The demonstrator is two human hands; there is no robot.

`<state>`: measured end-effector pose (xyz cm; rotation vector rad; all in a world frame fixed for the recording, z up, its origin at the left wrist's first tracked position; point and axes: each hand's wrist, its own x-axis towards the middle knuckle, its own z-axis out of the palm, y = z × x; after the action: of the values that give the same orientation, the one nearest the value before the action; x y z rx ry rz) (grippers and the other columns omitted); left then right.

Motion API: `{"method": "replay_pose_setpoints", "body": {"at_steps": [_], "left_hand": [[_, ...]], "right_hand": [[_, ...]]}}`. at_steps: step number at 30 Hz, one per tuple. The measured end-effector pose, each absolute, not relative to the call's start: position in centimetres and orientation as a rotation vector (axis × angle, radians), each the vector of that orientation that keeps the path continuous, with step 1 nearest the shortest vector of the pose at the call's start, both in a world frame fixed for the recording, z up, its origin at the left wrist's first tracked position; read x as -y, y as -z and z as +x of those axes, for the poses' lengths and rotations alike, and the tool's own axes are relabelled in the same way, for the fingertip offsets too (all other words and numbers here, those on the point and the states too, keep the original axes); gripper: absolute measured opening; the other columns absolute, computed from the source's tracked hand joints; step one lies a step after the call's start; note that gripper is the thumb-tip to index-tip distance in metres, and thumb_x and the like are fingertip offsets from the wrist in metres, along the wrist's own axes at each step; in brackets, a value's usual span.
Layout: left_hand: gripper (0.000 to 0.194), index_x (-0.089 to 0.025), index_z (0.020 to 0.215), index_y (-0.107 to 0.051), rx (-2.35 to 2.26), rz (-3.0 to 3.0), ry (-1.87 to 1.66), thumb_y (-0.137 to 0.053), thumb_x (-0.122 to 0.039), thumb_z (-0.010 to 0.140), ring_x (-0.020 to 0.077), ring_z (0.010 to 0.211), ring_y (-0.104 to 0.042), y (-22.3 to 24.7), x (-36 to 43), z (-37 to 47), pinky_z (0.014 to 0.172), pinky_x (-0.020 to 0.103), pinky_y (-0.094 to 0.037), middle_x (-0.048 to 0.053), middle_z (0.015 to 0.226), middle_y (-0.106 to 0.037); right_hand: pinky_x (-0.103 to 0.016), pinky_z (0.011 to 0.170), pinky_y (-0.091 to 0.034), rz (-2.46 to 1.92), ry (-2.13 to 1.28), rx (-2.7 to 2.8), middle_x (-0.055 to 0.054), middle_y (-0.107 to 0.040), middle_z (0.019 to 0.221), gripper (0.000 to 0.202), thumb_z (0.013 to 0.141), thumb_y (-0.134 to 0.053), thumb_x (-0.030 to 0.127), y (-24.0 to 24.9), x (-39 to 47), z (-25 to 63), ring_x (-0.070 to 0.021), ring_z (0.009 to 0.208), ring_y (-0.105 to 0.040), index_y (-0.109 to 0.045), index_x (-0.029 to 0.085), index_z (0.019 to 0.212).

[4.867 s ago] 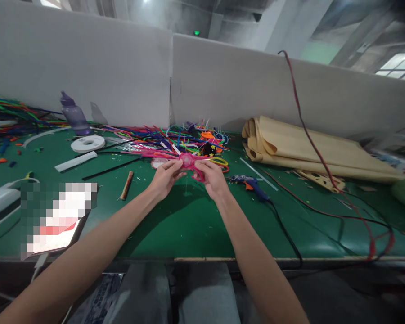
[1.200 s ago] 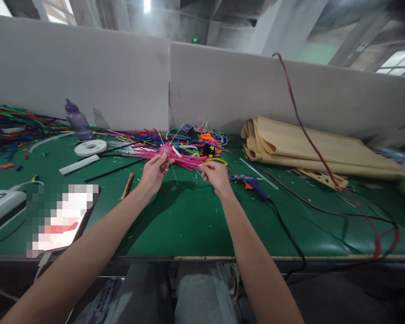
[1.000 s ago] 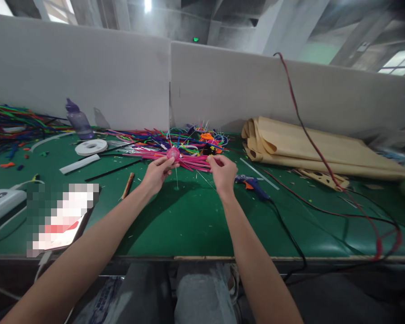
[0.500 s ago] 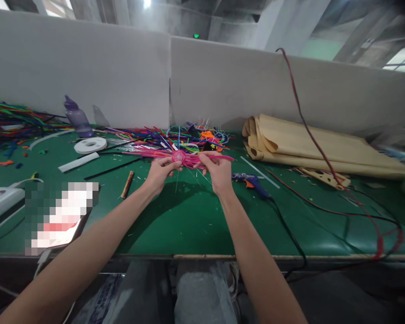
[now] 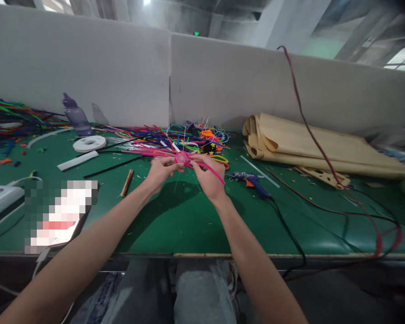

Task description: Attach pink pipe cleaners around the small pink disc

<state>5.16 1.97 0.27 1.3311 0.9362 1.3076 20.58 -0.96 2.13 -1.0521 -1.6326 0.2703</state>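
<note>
A round coil of pink pipe cleaner (image 5: 182,158) is held above the green table, with thin pale strands sticking out around it. My left hand (image 5: 161,172) pinches the coil at its left lower side. On the other side, the fingers of my right hand (image 5: 209,175) are closed at the coil's right edge. From there a loose length of the pink pipe cleaner (image 5: 217,175) runs out over the back of my right hand. Behind both hands lie more pink and coloured pipe cleaners (image 5: 148,135). My fingertips partly cover the coil's edges.
A blue glue gun (image 5: 253,182) lies right of my hands, its cable trailing to the table edge. Brown paper (image 5: 310,144) is rolled at the back right. Leftward are a white tape roll (image 5: 89,143), a purple bottle (image 5: 77,118), a brown stick (image 5: 127,183) and a phone (image 5: 64,216).
My right hand has moved left, up against the coil. The free pink length, earlier pointing straight right from my fingers, now bends down over the hand. My left hand stays on the coil.
</note>
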Motion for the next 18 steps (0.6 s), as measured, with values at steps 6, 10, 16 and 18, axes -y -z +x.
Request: {"method": "replay_pose_setpoints", "body": {"at_steps": [6, 10, 16, 18], "left_hand": [[0.016, -0.017, 0.068, -0.070, -0.975, 1.336, -1.268, -0.074, -0.029, 0.060, 0.0127, 0.057, -0.057, -0.5, -1.9, 5.0, 0.045, 0.022, -0.029, 0.004, 0.061, -0.065], [0.013, -0.017, 0.069, -0.070, -0.978, 1.383, -1.205, -0.072, -0.027, 0.062, 0.0109, 0.052, -0.053, -0.3, -2.2, 4.7, 0.045, 0.022, -0.030, 0.004, 0.059, -0.065], [0.012, -0.016, 0.069, -0.070, -0.940, 1.430, -1.164, -0.072, -0.026, 0.063, 0.0145, 0.061, -0.058, -0.4, -2.2, 4.6, 0.049, 0.023, -0.034, 0.005, 0.065, -0.067], [0.013, -0.018, 0.073, -0.070, -0.958, 1.398, -1.317, -0.072, -0.026, 0.063, 0.0159, 0.068, -0.059, -0.6, -2.0, 4.7, 0.054, 0.023, -0.039, 0.005, 0.070, -0.068]], "right_hand": [[-0.032, 0.082, -0.047, -1.016, -0.079, 1.685, -0.003, -0.068, 0.088, 0.013, 0.080, -0.058, 0.020, -2.1, 0.9, 20.8, -0.0170, 0.086, -0.061, -0.068, 0.023, 0.088], [-0.035, 0.085, -0.044, -1.101, -0.054, 1.706, -0.003, -0.067, 0.086, 0.010, 0.079, -0.060, 0.026, -1.9, 0.2, 21.4, -0.0192, 0.090, -0.059, -0.069, 0.022, 0.080], [-0.032, 0.074, -0.047, -1.168, -0.325, 1.725, -0.003, -0.069, 0.080, 0.019, 0.080, -0.056, 0.033, -1.5, -0.4, 21.9, -0.0180, 0.078, -0.063, -0.070, 0.020, 0.073], [-0.031, 0.070, -0.047, -1.174, -0.332, 1.692, -0.004, -0.069, 0.077, 0.020, 0.079, -0.057, 0.033, -1.5, -0.5, 21.8, -0.0178, 0.073, -0.063, -0.069, 0.019, 0.073]]}}
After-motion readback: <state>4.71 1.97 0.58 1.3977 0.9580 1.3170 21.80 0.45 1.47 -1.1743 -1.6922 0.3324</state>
